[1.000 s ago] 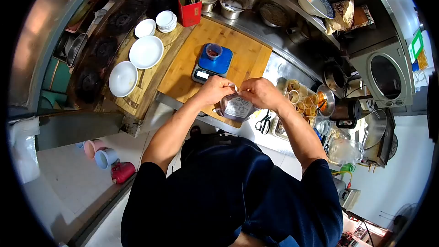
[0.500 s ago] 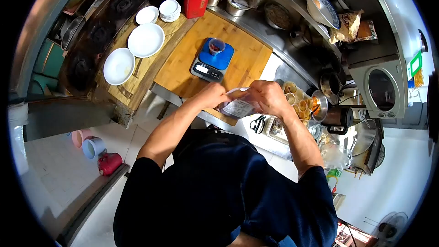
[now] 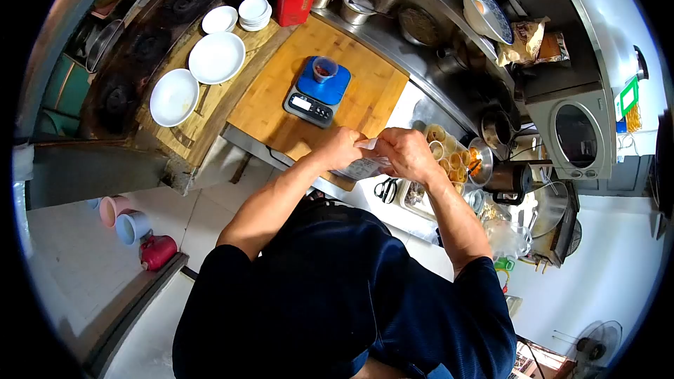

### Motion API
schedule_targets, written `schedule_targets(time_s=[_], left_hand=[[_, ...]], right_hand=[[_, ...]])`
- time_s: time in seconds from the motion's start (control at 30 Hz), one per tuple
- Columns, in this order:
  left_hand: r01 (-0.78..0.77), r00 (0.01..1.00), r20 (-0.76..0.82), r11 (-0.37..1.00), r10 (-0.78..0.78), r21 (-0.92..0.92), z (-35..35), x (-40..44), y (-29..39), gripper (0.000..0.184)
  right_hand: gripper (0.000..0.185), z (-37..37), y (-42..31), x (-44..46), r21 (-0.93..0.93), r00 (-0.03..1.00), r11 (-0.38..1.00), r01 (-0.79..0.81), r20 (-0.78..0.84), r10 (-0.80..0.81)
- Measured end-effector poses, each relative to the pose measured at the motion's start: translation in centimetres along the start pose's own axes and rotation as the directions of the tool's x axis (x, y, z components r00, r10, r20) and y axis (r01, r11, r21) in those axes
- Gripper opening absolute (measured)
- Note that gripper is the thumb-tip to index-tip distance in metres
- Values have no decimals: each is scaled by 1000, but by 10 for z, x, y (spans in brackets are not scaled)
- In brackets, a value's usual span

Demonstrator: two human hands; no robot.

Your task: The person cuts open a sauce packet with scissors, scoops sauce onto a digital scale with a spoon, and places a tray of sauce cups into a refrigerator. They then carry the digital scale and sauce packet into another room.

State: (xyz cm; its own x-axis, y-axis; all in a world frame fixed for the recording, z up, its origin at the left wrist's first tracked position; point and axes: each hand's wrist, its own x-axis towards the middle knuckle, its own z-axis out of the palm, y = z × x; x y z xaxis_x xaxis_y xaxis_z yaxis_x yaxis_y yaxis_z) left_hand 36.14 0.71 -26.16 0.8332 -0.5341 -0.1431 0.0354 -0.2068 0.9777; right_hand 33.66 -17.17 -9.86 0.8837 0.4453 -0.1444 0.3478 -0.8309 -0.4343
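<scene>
Holds a printed plastic bag by its top edge, in front of the body, low over the near corner of the wooden cutting board. Pinches that edge from one side with the left hand, fingertips pressed together on the film. Pinches it from the other side with the right hand, knuckles uppermost, fingers curled in. Leaves only a short stretch of film between the two hands, near each other. Cannot tell from this angle how much is inside.

Just beyond the hands, on the cutting board: a digital scale with a blue platform and a lit display, and on the platform a small clear cup with dark red bits inside.

To the right of the bag: a pair of black-handled scissors. Past the right forearm: small round cups packed close together, then a metal bowl with orange contents.

To the left, on another wooden board: two large white plates, a smaller white dish and a stack of small dishes. Near the stack: a red holder full of upright utensils.

Along the far side: metal pots. Farther right: a microwave. Down on the floor at left: a pink bucket and a pale blue bucket.
</scene>
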Motion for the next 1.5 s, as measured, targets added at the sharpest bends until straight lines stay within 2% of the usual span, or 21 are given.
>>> schedule_targets(time_s=[0.1,0.17,0.23,0.3,0.37,0.4,0.5,0.53,0.57,0.63,0.67,0.8,0.87,0.9,0.97,1.07,1.1,1.17,1.23,1.37,1.5], left_hand=[[62,996,60,998,-63,13,-4,-7,-20,42],[-11,1000,10,999,11,-33,-9,-14,-14,41],[9,999,45,999,-11,31,-13,-17,2,28],[-56,997,59,997,53,55,-19,-16,25,23],[-19,998,53,998,16,58,-21,-8,34,22],[-83,996,-28,987,79,-138,-13,-8,31,20],[-49,998,-54,964,36,-263,-11,-8,23,20],[-45,998,-49,965,34,-259,-11,-10,25,20],[-21,999,-41,980,13,-195,-12,-10,26,22],[0,999,-32,992,-5,-130,-13,-10,28,25],[-11,999,-32,982,5,-187,-12,-10,27,23],[-80,996,-60,943,64,-323,-11,-5,22,23],[-37,998,-57,974,25,-222,-20,-1,19,23],[8,998,-61,993,-16,-122,-26,0,16,23],[-14,998,-66,991,5,-131,-29,1,11,24],[-65,993,-109,982,46,-175,-30,-1,28,27],[-63,994,-94,984,48,-167,-30,0,32,27],[-44,997,-80,947,20,-318,-32,2,37,25],[-59,997,-63,912,37,-406,-37,1,63,25],[-73,992,63,909,108,-410,-50,26,80,26],[-117,991,67,993,118,-18,-46,69,93,24]], right_hand=[[20,4,6,-3,48,999,998,-50,10,50],[21,10,10,-3,91,997,993,-74,-20,76],[24,13,15,-2,121,994,987,-110,-13,112],[27,12,15,2,331,977,919,-212,50,207],[28,5,8,1,335,971,911,-240,84,225],[29,0,5,1,333,964,905,-263,115,238],[33,2,14,-1,269,970,932,-242,90,226],[30,-5,4,-1,181,925,916,-359,197,324],[30,4,16,-1,185,925,914,-362,196,327],[28,25,43,0,-30,969,988,-153,190,156],[25,31,47,-2,-53,962,977,-207,168,213],[26,24,51,-4,-58,958,979,-196,203,204],[24,19,69,-13,369,947,880,-297,230,223],[24,15,73,-18,374,948,878,-297,223,226],[22,9,79,-35,327,954,896,-301,120,276],[18,21,95,-59,386,952,873,-299,54,302],[17,24,97,-65,437,947,849,-297,19,321],[15,-2,64,-72,435,932,842,-319,-15,361],[17,-14,50,-80,417,915,864,-280,-157,372],[27,-24,44,-93,394,844,854,-340,-272,462],[26,1,71,-95,488,765,802,-345,-349,542]])
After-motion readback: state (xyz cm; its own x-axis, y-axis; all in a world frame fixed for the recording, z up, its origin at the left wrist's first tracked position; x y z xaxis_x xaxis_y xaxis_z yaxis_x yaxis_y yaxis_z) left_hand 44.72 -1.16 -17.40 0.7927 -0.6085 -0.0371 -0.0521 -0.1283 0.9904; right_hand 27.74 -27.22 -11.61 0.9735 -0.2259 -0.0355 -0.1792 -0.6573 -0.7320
